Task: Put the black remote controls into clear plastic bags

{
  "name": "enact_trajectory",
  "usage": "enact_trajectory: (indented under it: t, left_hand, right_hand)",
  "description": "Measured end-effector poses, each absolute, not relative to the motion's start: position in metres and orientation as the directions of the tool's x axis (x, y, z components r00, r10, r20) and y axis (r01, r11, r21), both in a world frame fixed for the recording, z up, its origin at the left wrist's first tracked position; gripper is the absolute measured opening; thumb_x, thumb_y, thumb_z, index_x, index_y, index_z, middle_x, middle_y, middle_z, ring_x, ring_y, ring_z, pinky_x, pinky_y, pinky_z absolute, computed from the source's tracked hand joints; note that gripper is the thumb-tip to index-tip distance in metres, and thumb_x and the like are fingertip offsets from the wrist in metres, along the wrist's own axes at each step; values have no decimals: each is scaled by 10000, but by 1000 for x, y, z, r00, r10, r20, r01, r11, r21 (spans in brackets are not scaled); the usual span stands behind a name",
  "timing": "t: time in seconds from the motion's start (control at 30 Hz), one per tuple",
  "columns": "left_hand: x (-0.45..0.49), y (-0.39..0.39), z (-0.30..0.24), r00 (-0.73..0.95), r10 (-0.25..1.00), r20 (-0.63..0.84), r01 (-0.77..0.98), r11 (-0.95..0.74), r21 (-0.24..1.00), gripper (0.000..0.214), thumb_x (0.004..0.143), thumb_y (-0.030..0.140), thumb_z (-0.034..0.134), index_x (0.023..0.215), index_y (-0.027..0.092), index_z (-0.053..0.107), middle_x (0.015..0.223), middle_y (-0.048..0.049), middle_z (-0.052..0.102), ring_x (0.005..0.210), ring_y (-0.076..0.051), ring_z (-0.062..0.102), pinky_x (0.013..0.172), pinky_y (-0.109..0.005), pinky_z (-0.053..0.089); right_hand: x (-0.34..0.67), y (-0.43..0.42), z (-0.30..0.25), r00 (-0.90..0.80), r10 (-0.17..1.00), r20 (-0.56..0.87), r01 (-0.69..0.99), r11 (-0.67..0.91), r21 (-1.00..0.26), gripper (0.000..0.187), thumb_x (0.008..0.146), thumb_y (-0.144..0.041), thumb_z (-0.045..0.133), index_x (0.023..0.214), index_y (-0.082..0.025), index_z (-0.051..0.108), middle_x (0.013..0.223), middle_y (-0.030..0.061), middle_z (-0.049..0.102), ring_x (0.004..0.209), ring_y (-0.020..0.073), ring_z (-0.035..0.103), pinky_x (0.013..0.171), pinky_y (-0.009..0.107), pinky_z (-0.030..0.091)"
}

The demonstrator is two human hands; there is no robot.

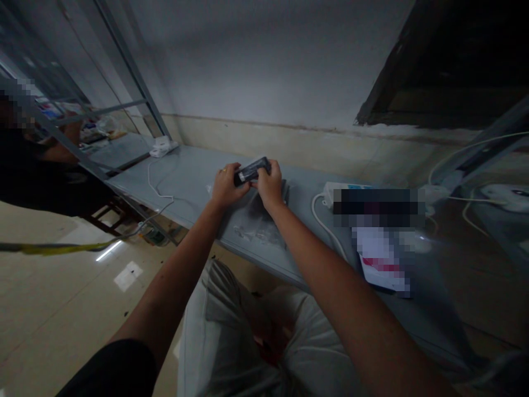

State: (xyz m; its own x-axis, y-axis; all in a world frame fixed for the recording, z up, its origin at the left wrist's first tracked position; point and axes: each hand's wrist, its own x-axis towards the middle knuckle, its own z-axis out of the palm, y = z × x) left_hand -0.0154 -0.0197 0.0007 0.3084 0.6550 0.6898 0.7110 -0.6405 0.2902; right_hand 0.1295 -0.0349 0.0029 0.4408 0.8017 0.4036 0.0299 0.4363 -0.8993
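Observation:
Between both hands, above the grey table [194, 165], is a small dark rectangular block [253, 170] with a light patch near its left end. I cannot make out its exact kind. My left hand [225, 186] grips its left end, fingers behind and thumb in front. At the other end, my right hand [270, 184] holds it with the thumb pressed on the near face. Clear plastic bags [258, 227] lie on the table just below my hands, partly hidden by my forearms.
To the right are a white power strip [329, 194] with its cable [326, 223] and a partly blurred white flat item [378, 275]. Another white power strip [163, 146] lies at the far left. A metal frame [124, 106] stands before a seated person [45, 176]. A wall closes off the back.

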Motion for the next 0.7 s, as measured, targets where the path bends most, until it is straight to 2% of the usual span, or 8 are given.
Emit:
enact_trajectory:
  t: [0.1, 0.23, 0.37, 0.47, 0.7]
  left_hand:
    - [-19, -21, 0, 278, 728, 626, 800, -536, 269, 524, 747, 380, 699, 1209, 213, 519, 1212, -135, 628, 1143, -320, 575, 988, -473, 413]
    - [-23, -18, -6, 201, 815, 544, 861, -411, 298, 310, 750, 317, 685, 1026, 214, 587, 1044, -120, 674, 995, -296, 614, 852, -412, 454]
    - [-27, -14, -10, 77, 855, 513, 877, -303, 373, 165, 768, 304, 665, 884, 221, 582, 896, -99, 675, 884, -268, 626, 770, -374, 452]
    - [-30, -12, -11, 23, 862, 506, 864, -271, 424, 166, 762, 297, 666, 885, 221, 582, 877, -91, 671, 875, -261, 627, 763, -368, 450]
    - [-34, -5, -17, -4, 856, 517, 802, -306, 513, 242, 770, 271, 630, 998, 210, 579, 955, -93, 681, 895, -247, 630, 777, -356, 466]
  right_hand:
    - [133, -41, 8, 452, 790, 413, 18, 455, -890, 343, 900, -425, 507, 1156, -217, 602, 1092, 61, 648, 1060, 209, 648, 902, 390, 574]
    - [135, -51, 18, 421, 810, 408, -36, 464, -885, 486, 909, -514, 486, 1252, -197, 620, 1159, 83, 655, 991, 208, 688, 789, 369, 626]
    - [132, -61, 27, 360, 822, 441, -41, 486, -873, 528, 901, -549, 520, 1273, -198, 652, 1087, 62, 705, 981, 198, 698, 814, 347, 633]
    - [132, -64, 34, 340, 828, 446, -54, 491, -870, 537, 896, -544, 553, 1305, -208, 642, 1079, 48, 724, 1044, 204, 689, 856, 341, 625]
    - [145, -64, 50, 350, 806, 478, -66, 530, -846, 537, 892, -551, 572, 1318, -231, 631, 1208, 67, 705, 1187, 233, 645, 908, 377, 605]
